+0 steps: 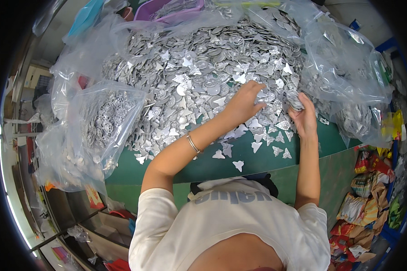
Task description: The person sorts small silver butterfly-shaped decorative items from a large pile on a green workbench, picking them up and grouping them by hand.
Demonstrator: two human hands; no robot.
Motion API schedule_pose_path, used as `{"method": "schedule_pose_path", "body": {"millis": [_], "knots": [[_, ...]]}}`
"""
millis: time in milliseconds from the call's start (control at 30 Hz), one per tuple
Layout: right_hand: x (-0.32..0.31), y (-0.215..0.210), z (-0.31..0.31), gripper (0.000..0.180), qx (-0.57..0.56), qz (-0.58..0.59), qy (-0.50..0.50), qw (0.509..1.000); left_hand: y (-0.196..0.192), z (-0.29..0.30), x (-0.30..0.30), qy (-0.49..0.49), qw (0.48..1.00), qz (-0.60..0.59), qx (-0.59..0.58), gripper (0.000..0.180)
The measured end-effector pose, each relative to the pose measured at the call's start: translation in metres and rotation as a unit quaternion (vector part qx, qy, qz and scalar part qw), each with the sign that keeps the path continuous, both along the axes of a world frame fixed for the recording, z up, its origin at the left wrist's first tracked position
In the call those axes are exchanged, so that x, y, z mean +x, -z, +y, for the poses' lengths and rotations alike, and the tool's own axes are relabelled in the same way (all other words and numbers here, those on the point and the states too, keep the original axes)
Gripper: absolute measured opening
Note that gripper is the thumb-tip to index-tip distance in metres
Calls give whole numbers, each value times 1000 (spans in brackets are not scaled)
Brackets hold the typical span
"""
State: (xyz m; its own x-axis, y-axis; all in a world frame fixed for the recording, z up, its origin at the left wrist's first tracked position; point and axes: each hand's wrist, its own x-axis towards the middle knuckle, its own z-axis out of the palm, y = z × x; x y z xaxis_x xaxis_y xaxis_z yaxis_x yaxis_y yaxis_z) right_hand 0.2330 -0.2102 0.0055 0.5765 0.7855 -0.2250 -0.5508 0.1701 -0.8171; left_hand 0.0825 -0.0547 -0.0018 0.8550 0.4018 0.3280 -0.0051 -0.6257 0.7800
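A wide heap of small silver metal pieces [199, 86], some round and some butterfly-like, covers the green table [199, 169]. My left hand [246, 101] is over the middle right of the heap, fingers bent and thumb apart, with no piece seen between them. To its right, my right hand [305, 118] holds a small bunch of silver metal pieces [295, 100] between thumb and fingers. Single butterfly-like pieces [238, 165] lie scattered toward the table's near edge.
Clear plastic bags of silver pieces stand at the left [106, 117] and right [348, 72] of the heap. A purple basin [167, 11] sits at the far side. Colourful packages [359, 207] are piled low on the right; drawers [106, 230] stand low on the left.
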Motion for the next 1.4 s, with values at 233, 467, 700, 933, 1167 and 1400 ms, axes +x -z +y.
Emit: {"method": "schedule_pose_path", "body": {"millis": [233, 467, 700, 933, 1167, 1400], "knots": [[11, 21, -21, 16, 139, 295, 13, 945, 7, -18, 4, 36, 984, 69, 161, 38], [8, 10, -23, 22, 92, 234, 22, 967, -2, -17, -11, 53, 991, 104, 64, 24], [-16, 15, 8, 23, -147, -609, 8, 780, -15, -21, -20, 7, 992, 126, 3, 19], [-21, 3, 8, 23, -221, -623, -77, 746, -7, 13, -22, -108, 988, 85, 73, 26], [2, 11, -10, 13, 57, 132, -94, 985, 1, 25, 12, -74, 969, 79, 222, 34], [8, 16, -8, 23, 184, 385, -108, 898, -14, 40, 32, 16, 908, 242, 342, 29]]}}
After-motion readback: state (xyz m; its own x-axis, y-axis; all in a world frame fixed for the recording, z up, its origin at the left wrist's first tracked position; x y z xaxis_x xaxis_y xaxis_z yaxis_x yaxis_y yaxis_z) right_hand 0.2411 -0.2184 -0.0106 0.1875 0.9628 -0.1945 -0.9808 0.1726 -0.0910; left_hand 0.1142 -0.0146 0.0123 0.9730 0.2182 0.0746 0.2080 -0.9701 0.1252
